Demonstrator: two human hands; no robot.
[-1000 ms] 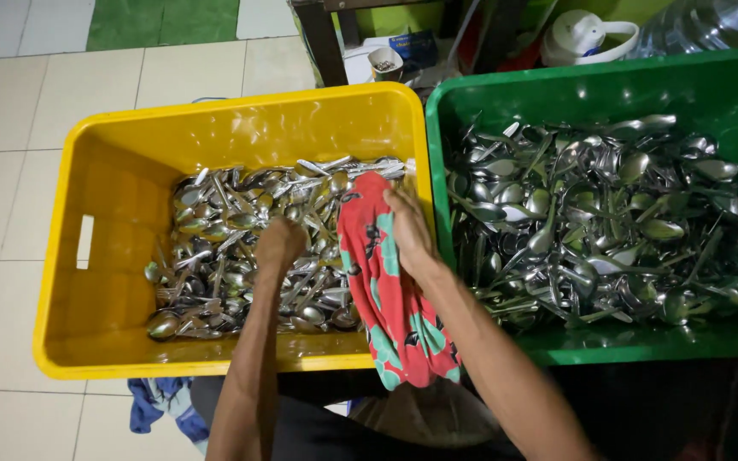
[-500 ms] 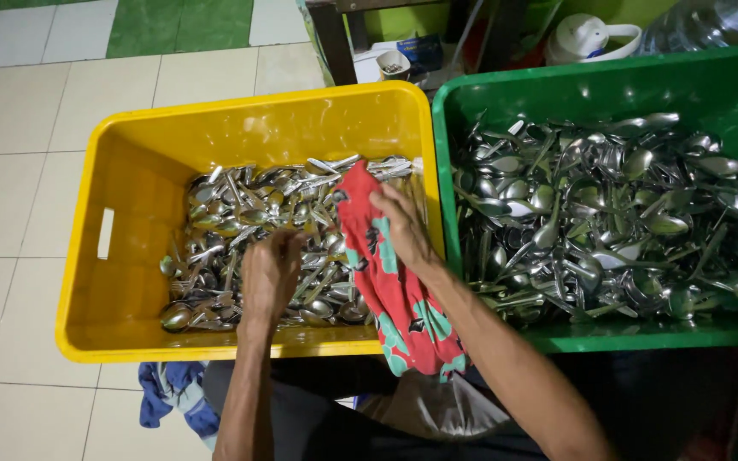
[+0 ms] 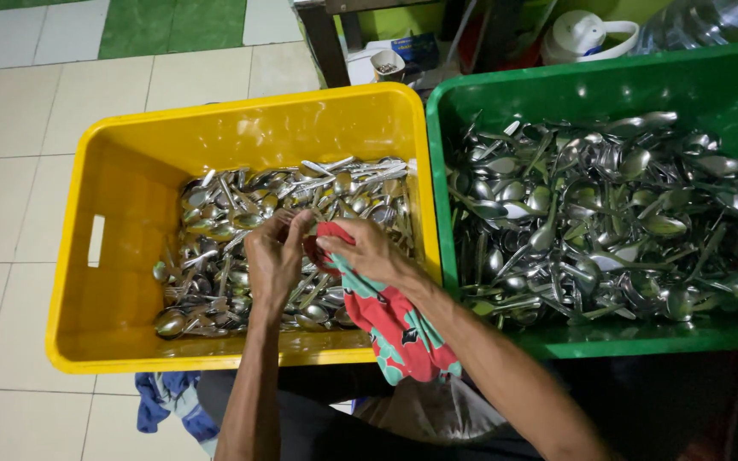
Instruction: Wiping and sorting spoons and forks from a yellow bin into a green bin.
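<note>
Both hands over yellow crate (image 3: 121,213) of spoons (image 3: 215,230): right hand (image 3: 367,252) grips red patterned cloth (image 3: 395,329); left hand (image 3: 273,256) at its 9 o'clock, grip closed on something, can't tell what.

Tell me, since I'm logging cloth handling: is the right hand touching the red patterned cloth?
Touching. The head view shows the right hand with fingers pressed into the bunched top of the red patterned cloth, over the yellow crate.

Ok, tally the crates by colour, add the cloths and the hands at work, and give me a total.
Yellow crate: 1, holding metal spoons
Green crate: 1, holding metal spoons
Red patterned cloth: 1, held by the right hand
Blue cloth: 1, on the floor under the yellow crate's near edge
Hands over the yellow crate: 2, left hand and right hand
Total: 6
</note>
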